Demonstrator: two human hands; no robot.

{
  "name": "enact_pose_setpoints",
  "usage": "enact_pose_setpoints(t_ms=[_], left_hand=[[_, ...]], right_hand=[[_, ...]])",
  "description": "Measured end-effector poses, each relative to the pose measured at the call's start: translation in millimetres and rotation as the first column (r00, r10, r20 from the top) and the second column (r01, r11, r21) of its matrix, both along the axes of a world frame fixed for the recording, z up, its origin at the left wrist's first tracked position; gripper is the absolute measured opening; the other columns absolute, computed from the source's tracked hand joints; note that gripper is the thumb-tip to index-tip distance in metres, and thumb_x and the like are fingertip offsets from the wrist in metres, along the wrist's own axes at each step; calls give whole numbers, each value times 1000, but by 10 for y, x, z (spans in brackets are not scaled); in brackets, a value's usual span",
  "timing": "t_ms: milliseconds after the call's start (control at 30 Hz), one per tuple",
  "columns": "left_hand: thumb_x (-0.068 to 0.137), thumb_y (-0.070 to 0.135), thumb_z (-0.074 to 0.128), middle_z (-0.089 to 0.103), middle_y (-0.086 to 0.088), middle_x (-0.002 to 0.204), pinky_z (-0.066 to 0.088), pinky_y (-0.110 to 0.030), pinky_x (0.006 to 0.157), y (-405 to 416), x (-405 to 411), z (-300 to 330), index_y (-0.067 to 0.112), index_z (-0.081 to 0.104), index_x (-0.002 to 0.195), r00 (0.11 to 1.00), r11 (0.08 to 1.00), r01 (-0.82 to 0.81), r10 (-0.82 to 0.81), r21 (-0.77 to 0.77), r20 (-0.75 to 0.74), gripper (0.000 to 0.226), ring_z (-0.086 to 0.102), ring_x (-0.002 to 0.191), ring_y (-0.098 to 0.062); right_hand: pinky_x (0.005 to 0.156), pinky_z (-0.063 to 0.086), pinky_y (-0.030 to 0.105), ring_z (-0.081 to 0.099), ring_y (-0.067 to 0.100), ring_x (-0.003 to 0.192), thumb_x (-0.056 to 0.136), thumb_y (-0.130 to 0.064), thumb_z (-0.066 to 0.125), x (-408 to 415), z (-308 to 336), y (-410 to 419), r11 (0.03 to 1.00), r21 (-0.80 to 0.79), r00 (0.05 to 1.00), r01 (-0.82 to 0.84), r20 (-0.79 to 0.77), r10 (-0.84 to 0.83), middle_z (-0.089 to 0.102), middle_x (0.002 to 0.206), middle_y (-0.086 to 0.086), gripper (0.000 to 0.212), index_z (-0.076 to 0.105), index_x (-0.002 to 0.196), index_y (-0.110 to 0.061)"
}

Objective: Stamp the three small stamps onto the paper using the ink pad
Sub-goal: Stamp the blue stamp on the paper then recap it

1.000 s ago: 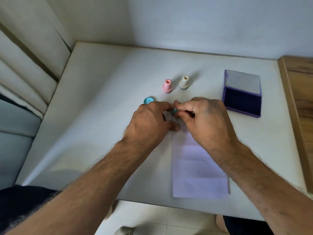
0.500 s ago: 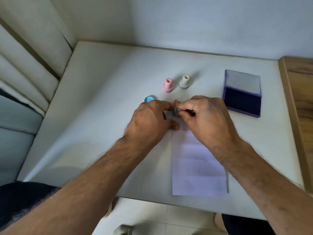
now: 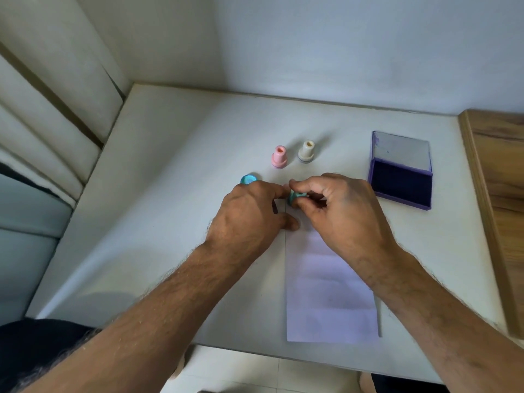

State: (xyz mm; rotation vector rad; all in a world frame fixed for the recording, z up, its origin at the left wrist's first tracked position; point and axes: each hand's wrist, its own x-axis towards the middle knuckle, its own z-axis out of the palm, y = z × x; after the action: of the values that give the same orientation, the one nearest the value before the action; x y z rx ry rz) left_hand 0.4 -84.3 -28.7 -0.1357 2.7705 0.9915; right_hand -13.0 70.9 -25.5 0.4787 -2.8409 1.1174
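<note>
Above the paper point(image 3: 329, 290), both hands still pinch the teal stamp point(image 3: 295, 196), barely shifted.

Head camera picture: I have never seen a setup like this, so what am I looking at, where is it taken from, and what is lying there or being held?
No machine here: a camera worn on a person's head looks down at their bare hands over a white table. The right hand pinches a small teal stamp; the left hand rests beside it, fingertips close to the stamp. A blue cap lies behind the left hand. A pink stamp and a cream stamp stand upright further back. An open purple ink pad sits to the right, and the paper lies under the right forearm.
</note>
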Motion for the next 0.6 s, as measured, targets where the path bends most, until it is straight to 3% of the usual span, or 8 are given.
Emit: enact_pose_setpoints(t_ms=[133,200,300,433,533,600], left_hand=[[70,44,82,64,9,83,38,-18,68,10,-18,14,35,64,125,1000,999,20,-21,-43,-6,59,52,80,-9],[68,45,84,67,9,84,41,-18,66,3,-26,56,32,65,125,1000,1000,20,-20,-23,1,61,57,80,-9],[62,44,88,67,13,77,37,-9,58,-42,-69,132,32,69,116,997,994,-75,75,75,-2,58,57,69,-2],[60,38,90,64,12,69,37,-12,48,-127,-143,194,32,73,90,988,982,-150,154,111,-26,35,54,56,-1],[64,33,89,61,13,78,35,-11,51,-209,-158,189,33,71,88,984,987,-160,162,30,-71,30,54,66,-2],[68,31,87,57,12,96,35,-11,64,-248,-155,158,34,69,102,988,986,-124,112,-110,-110,39,53,85,-9]], right_hand=[[76,57,18,67,1,78,82,-19,78,-57,47,36,990,-107,994,88,68,-81,70,88,-19,25,75,106,-25],[69,56,15,67,0,75,81,-20,78,-94,94,48,966,-210,987,153,87,-138,68,80,-25,25,75,103,-30],[63,61,30,69,8,77,80,-20,76,-128,154,59,884,-391,965,255,160,-208,74,81,-18,21,75,96,-34],[58,59,28,72,11,77,84,-8,72,-134,184,78,718,-592,922,366,337,-192,76,81,-8,21,76,92,-27],[61,58,30,71,16,72,85,-2,70,-146,188,83,610,-660,879,439,454,-141,74,74,-3,19,75,91,-19],[63,58,29,71,19,71,85,1,69,-157,186,82,559,-683,862,470,491,-124,73,71,-3,18,74,90,-15]])
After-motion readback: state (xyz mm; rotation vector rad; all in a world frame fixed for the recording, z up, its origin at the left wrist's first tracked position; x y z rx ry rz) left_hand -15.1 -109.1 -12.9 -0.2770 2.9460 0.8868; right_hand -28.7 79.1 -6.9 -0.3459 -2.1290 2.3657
